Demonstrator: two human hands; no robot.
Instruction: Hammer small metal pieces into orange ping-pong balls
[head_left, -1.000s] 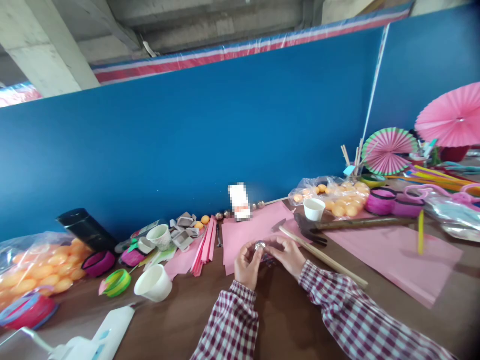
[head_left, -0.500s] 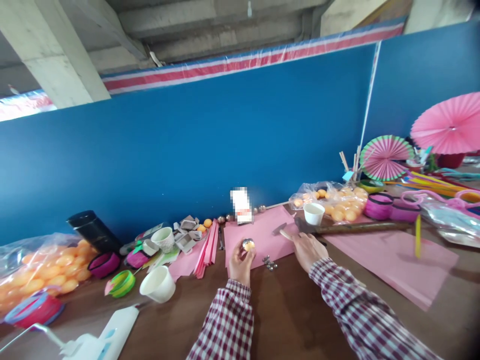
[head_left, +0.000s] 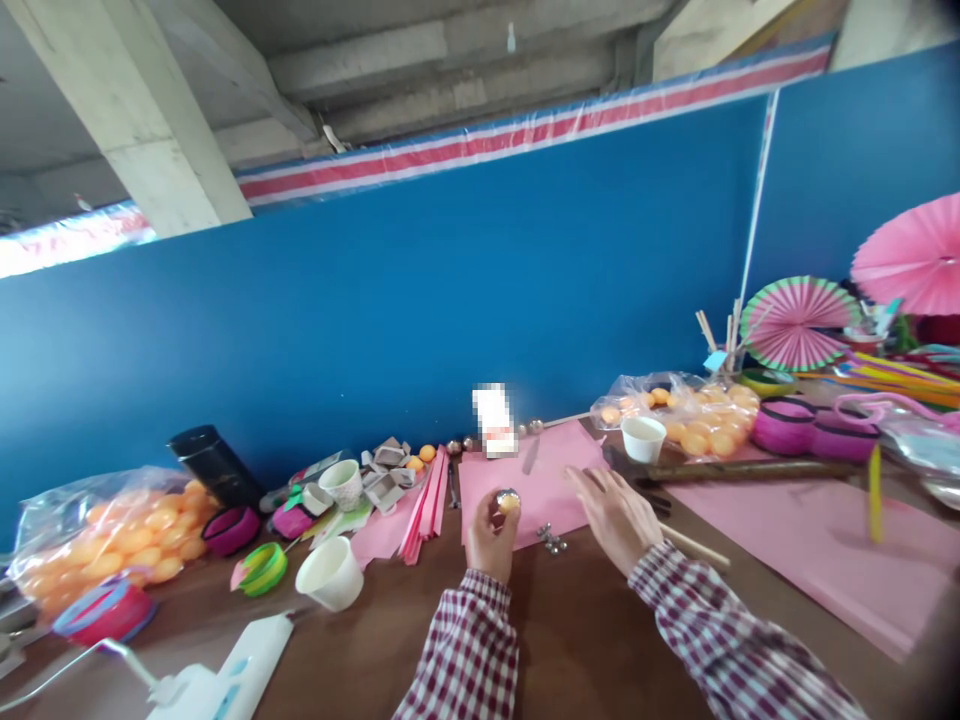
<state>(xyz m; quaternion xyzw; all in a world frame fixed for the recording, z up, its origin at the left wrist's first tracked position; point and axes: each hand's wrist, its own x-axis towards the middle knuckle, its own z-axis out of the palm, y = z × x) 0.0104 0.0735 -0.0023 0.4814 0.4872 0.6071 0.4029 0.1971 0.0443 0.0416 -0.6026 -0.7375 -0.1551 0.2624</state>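
Near the middle of the table, my left hand (head_left: 491, 535) has its fingers round a shiny silver ball (head_left: 508, 500) with an orange-yellow patch. My right hand (head_left: 616, 515) is spread over the right edge of a pink sheet (head_left: 480, 485), with nothing held in it. A flat tool blade (head_left: 531, 456) lies on the sheet. Several small metal pieces (head_left: 552, 540) sit at the sheet's front edge, between my hands. A light wooden stick (head_left: 694, 547) lies on the table beside my right wrist.
Bags of orange balls (head_left: 139, 535) stand at the left and back right. White cups (head_left: 330, 574), a white power strip (head_left: 247, 660), a black cylinder (head_left: 214, 468) and folded pink strips (head_left: 429, 510) are at the left. A dark rod (head_left: 750, 470) and pink paper (head_left: 825, 550) lie at the right.
My right hand has let go of the wooden-handled tool and opened its fingers. My left hand still holds the ball. The whole view has shifted slightly.
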